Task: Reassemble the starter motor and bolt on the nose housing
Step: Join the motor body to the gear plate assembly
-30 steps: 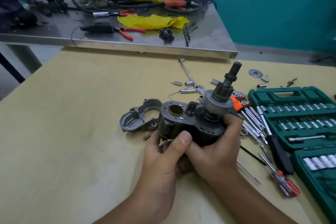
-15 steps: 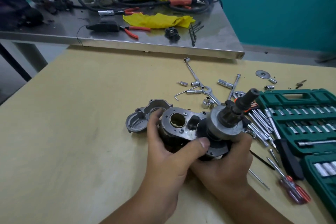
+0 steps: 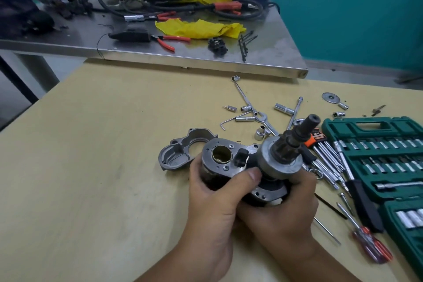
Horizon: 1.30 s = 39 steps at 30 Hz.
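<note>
The pale wooden surface (image 3: 91, 167) fills most of the view, and behind it stands a steel surface (image 3: 263, 62) littered with cables, a crumpled yellow cloth (image 3: 199, 28) and red-handled pliers (image 3: 169, 41). At the right edge a green socket set case (image 3: 377, 158) lies open with its rows of sockets showing. In the middle, lifted off the wood, is the starter motor (image 3: 231, 167), held in both hands. The left hand (image 3: 212, 210) wraps its side, fingers curled behind the body and thumb pressed across the front plate just below the brass-lined bore, so its grip is closed on the motor. The right hand (image 3: 283, 210) cups the lower right portion from below, its fingers curled round the casing under the drive end (this grip too is closed on the motor). The dark pinion shaft (image 3: 299, 135) sticks up and to the right out of the grey clutch drum. The nose housing (image 3: 180, 151) lies on the wood just behind and left of the motor, apart from it and open side up. Near the case lie a set of hex keys (image 3: 320, 155) in an orange holder, a red-handled screwdriver (image 3: 366, 238), loose sockets (image 3: 283, 109) and a washer (image 3: 330, 98)
</note>
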{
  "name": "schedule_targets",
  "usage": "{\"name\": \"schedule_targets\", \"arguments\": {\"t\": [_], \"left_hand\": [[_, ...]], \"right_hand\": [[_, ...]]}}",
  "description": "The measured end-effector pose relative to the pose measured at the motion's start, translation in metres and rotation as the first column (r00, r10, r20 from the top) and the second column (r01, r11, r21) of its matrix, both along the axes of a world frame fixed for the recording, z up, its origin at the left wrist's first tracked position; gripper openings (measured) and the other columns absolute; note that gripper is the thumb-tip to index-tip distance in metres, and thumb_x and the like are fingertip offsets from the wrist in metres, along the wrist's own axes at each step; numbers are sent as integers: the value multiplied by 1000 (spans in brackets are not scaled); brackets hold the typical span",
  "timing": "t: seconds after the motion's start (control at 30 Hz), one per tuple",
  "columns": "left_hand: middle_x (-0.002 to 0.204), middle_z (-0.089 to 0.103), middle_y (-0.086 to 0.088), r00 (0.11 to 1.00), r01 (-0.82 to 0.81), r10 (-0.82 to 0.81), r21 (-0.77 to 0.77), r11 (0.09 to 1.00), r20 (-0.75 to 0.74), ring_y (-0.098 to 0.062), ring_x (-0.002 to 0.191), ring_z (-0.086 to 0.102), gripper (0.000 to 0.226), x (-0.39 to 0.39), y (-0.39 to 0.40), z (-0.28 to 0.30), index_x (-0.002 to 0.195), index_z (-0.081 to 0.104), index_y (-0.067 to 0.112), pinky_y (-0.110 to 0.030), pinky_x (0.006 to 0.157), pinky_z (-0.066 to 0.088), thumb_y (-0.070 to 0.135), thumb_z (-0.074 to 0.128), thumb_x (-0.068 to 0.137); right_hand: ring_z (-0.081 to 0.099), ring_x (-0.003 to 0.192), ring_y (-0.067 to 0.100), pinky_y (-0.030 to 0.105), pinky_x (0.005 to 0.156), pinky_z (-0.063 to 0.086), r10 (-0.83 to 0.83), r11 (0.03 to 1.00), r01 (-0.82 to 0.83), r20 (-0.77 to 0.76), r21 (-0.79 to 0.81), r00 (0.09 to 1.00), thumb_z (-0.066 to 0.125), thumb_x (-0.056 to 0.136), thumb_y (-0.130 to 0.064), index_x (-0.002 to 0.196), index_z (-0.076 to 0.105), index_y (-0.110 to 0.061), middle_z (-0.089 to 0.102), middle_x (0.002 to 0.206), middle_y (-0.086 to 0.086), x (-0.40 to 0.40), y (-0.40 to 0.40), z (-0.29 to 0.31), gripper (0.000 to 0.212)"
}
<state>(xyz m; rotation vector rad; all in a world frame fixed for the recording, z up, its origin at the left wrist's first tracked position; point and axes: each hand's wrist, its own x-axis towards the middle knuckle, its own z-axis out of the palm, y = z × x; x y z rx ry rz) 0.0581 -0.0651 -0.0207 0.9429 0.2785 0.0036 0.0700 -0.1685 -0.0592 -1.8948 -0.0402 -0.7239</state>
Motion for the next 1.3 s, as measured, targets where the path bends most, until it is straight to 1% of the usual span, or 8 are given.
{"name": "schedule_targets", "arguments": {"t": [0.23,0.4,0.5,0.57,0.73,0.93,1.1,1.3], "left_hand": [[105,78,-11,999,25,-26,-45,999,-22,-26,88,77,68,-1,13,1,115,70,18,-35,61,58,25,86,49],[105,77,-17,1000,0,1,-86,996,14,-30,90,77,67,3,28,7,116,71,11,-39,66,60,26,84,52],[117,71,-26,999,-3,6,-79,997,34,-42,103,70,75,8,45,15,125,67,9,-57,74,54,32,81,54],[122,70,-23,998,-9,13,-52,999,64,-45,106,69,77,13,61,20,128,64,11,-66,71,54,38,77,57],[114,73,-14,988,-122,125,-38,992,86,-39,100,74,43,29,100,25,115,69,21,-67,66,58,33,71,73],[120,74,-13,947,-313,318,-93,945,41,-38,107,73,60,42,140,22,137,58,17,-67,76,56,41,70,83],[95,80,-2,937,-344,347,-74,936,33,-33,99,76,39,50,154,13,118,65,22,-67,73,56,42,70,84],[120,73,-6,893,-444,444,12,896,-79,-36,113,68,36,54,155,11,117,67,25,-71,70,55,33,77,83]], "right_hand": [[54,96,-29,-6,80,36,106,991,-97,96,-93,990,81,54,-65,115,53,-29,55,110,-49,0,6,6,76],[56,107,-19,1,88,40,202,974,-179,174,-142,964,85,64,-63,131,47,-39,53,124,-42,10,12,11,80],[60,115,-3,21,90,52,284,956,-261,205,-134,937,83,70,-64,148,32,-46,51,137,-33,14,6,6,95],[65,114,12,33,85,54,291,956,-281,137,-90,947,84,69,-63,146,36,-43,60,133,-19,16,-8,3,93],[64,105,12,5,84,39,78,938,-104,-91,-330,993,77,77,-40,122,62,-32,68,109,-10,31,-35,6,48],[62,95,31,42,85,52,21,696,-162,-206,-700,978,87,75,-26,110,77,-15,75,101,-2,34,-31,2,37],[63,89,26,43,78,54,96,708,-272,-293,-652,951,83,82,-15,101,78,-18,71,91,-4,33,-32,-3,20],[62,101,21,38,82,53,75,752,-274,-334,-600,939,79,84,-21,126,68,-24,65,109,-8,34,-30,-3,43]]}}
